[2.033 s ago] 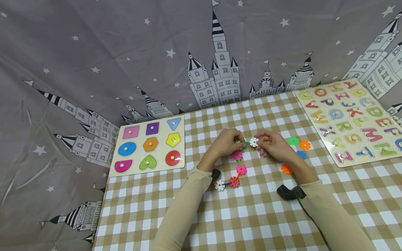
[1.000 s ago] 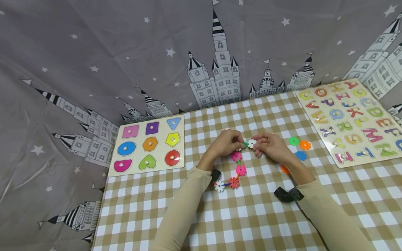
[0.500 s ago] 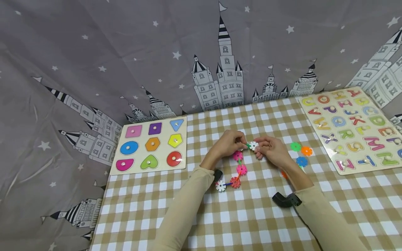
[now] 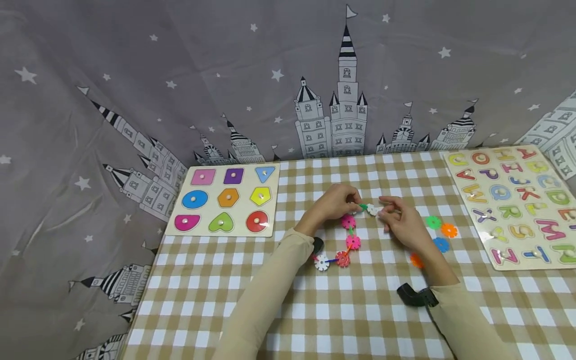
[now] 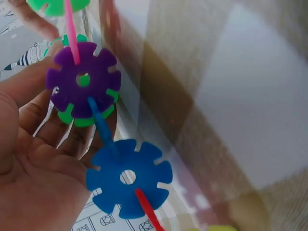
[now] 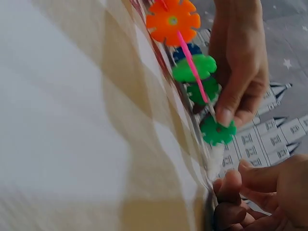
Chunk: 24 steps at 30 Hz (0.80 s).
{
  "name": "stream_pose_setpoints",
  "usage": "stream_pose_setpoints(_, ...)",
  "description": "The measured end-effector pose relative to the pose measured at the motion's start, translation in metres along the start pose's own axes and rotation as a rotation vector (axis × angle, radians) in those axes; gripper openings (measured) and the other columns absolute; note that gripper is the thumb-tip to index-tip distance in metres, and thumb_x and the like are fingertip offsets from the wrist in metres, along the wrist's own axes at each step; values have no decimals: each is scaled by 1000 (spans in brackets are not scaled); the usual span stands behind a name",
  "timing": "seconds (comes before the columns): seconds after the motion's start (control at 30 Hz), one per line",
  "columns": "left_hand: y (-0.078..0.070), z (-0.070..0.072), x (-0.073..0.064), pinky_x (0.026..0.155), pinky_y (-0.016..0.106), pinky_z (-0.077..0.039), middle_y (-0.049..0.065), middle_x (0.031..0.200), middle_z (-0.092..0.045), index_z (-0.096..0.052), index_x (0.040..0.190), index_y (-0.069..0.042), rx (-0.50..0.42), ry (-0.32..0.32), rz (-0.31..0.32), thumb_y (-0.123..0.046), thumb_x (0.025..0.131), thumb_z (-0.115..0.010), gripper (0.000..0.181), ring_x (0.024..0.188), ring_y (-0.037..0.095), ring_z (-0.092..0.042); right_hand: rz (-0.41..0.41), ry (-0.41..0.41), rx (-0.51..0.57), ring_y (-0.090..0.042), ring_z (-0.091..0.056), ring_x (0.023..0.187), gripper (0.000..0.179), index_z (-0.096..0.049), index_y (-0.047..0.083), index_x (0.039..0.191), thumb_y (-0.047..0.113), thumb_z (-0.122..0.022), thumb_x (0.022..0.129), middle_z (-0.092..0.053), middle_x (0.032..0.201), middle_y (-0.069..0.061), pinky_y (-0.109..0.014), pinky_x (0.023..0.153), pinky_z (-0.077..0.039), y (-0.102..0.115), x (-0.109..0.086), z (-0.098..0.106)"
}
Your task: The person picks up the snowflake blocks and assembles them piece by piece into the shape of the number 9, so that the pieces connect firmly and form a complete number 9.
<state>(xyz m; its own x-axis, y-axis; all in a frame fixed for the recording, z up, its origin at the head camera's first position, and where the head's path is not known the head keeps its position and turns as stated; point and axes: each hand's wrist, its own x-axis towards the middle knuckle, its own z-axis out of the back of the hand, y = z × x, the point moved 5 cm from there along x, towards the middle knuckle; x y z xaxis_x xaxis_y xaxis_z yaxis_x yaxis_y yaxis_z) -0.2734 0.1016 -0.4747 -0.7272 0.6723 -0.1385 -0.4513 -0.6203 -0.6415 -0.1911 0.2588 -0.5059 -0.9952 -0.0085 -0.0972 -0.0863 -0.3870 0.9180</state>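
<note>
Slotted plastic building discs are joined in a chain that curves across the tablecloth, with a pink disc [image 4: 348,222] and a white disc [image 4: 321,262] along it. My left hand [image 4: 339,202] pinches a green disc [image 6: 219,130] by its edge at the chain's far end. A second white disc [image 4: 372,209] stands against the green one. The thumb and fingers of my right hand [image 4: 405,222] pinch its right edge. In the left wrist view, a purple disc [image 5: 83,79] and a blue disc [image 5: 129,178] of the chain hang in front of my left palm.
Loose discs lie right of my right hand: green [image 4: 433,222], orange [image 4: 449,230], blue [image 4: 441,244] and another orange one [image 4: 416,260] partly behind the wrist. A shape puzzle board [image 4: 240,227] sits at left, an alphabet board [image 4: 490,227] at right, on a checked tablecloth [image 4: 315,320].
Both hands stay at the same joint, with the green and white discs held between them. The white disc turns and tilts under the right fingers. The head view has shifted slightly.
</note>
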Motion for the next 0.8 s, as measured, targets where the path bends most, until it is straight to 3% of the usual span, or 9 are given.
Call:
stream_pose_setpoints(0.13,-3,-2,4,74,18,-44,0,91,-69,-73,89,-10,-4,55,-16,-18,86,-75,8,79,8,-55,-4,-57,-71,-9,-55,56,36,-54,0,132,13,-58,98,-58,101,-17,-21,51,-46,-6,-9,12)
stream_pose_setpoints(0.27,-6,-7,6,76,16,-44,1,93,-70,-73,89,-9,1,103,-50,-17,86,-76,9,81,7,-57,54,-102,-217,-13,-50,62,35,-60,-1,125,12,-66,93,-60,97,-15,-22,55,-42,-6,-16,16)
stream_pose_setpoints(0.4,-3,-10,6,74,15,-44,1,92,-71,-74,89,-9,-2,110,-49,-17,86,-76,9,81,7,-58,142,-61,-450,-20,-45,72,44,-61,-4,124,18,-74,88,-56,96,-18,-29,62,-37,4,-11,4)
stream_pose_setpoints(0.5,0,-9,5,74,16,-44,1,92,-70,-74,89,-10,-11,93,-41,-18,86,-76,9,80,7,-57,157,-28,-570,-25,-47,75,43,-62,-4,121,19,-74,87,-52,99,-19,-35,66,-38,12,-3,-4)
stream_pose_setpoints(0.67,3,-4,3,74,16,-45,0,91,-71,-74,88,-10,-25,71,-44,-18,86,-76,8,81,7,-59,153,-20,-590,-25,-47,74,32,-63,-5,111,16,-73,87,-51,99,-18,-36,66,-38,19,6,-7)
stream_pose_setpoints(0.8,7,2,1,74,16,-45,0,92,-72,-74,88,-10,-38,44,-35,-18,85,-77,9,81,7,-59,129,-25,-490,-24,-50,74,35,-60,-4,110,18,-73,87,-58,96,-18,-33,65,-40,20,14,-4)
